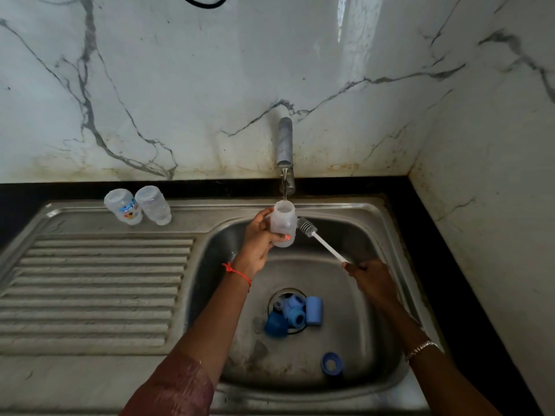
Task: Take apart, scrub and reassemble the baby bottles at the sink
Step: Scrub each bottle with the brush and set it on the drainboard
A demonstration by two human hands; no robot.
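My left hand [259,235] grips a clear baby bottle body [283,221] upright under the running tap [284,145]; water falls into its open mouth. My right hand [372,280] holds the white handle of a bottle brush [321,240], whose bristle head sits just right of the bottle, outside it. Two more clear bottle bodies [123,206] [153,205] stand upside down on the back of the drainboard. Blue caps and collars [295,313] lie heaped over the drain, and one blue collar ring [332,363] lies apart near the basin's front.
The steel sink basin [369,235] sits right of a ribbed drainboard [99,283]. A black counter strip [450,265] borders the sink at the back and right. Marble wall rises behind and at the right.
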